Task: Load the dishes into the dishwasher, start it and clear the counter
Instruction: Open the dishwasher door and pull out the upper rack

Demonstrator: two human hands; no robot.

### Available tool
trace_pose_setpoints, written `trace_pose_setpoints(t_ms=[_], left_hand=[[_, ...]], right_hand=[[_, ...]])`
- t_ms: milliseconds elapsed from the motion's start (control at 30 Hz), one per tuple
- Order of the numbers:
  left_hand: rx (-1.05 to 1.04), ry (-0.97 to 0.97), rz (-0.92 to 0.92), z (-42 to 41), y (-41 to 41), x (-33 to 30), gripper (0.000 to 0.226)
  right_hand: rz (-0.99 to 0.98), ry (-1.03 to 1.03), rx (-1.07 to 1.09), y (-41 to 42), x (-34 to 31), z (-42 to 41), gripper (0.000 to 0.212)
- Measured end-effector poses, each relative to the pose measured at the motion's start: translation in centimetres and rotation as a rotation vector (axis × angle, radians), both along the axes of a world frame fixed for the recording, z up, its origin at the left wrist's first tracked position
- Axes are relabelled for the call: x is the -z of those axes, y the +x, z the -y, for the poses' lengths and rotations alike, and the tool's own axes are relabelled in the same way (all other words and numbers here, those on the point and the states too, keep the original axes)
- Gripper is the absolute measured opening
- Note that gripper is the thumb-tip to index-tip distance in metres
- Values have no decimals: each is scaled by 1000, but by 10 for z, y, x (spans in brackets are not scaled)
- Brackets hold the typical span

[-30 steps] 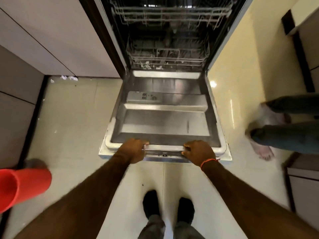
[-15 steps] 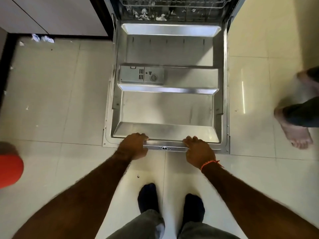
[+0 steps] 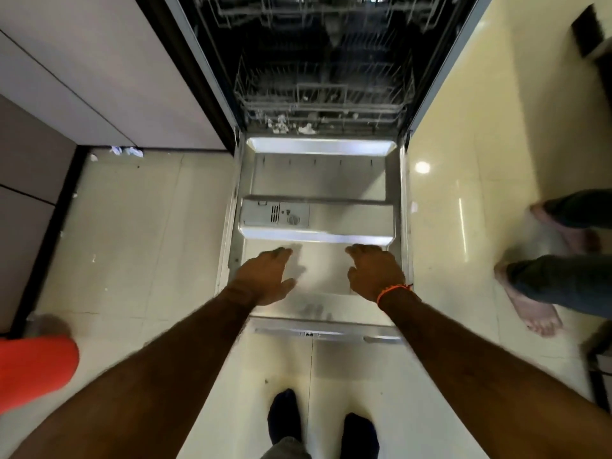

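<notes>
While no brand or lettering can be read, the dishwasher door (image 3: pixel 318 180) is seen lying flat, its long axis running away from the viewer toward the lower rack (image 3: pixel 323 101). Above its inner panel, left hand (image 3: pixel 265 276) and right hand (image 3: pixel 374 271) are held spread, gripping nothing.

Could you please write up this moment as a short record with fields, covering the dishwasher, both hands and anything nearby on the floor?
dishwasher door: fully lowered, inner face up
detergent dispenser: on the door's inner face, lid shut
lower rack: inside the tub, no dishes visible, white scraps at its front edge
left hand: open, fingers spread, above the door, holding nothing
right hand: open, above the door, holding nothing; orange band at the wrist
floor: pale tiles, paper scraps by the cabinet base
second person's bare feet: right of the door
</notes>
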State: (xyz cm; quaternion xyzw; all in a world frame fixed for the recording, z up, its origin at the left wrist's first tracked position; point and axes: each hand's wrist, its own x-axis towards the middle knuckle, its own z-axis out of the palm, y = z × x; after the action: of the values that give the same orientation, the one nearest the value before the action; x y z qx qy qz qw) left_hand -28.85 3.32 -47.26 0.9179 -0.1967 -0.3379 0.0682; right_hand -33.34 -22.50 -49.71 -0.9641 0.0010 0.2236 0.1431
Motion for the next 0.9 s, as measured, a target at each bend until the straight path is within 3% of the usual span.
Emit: trace_pose_setpoints(t_ms=[167, 333, 633, 900], left_hand=[[-21, -74, 162, 22, 83, -52, 72], [-19, -68, 236, 30, 192, -63, 71], [-46, -93, 412, 55, 351, 31, 76], [-25, 33, 519, 66, 389, 88, 74]], right_hand=[[135, -19, 4, 93, -58, 26, 57], [225, -90, 85, 187, -69, 51, 58], [339, -219, 39, 325, 12, 93, 60], [462, -320, 0, 357, 63, 101, 44]])
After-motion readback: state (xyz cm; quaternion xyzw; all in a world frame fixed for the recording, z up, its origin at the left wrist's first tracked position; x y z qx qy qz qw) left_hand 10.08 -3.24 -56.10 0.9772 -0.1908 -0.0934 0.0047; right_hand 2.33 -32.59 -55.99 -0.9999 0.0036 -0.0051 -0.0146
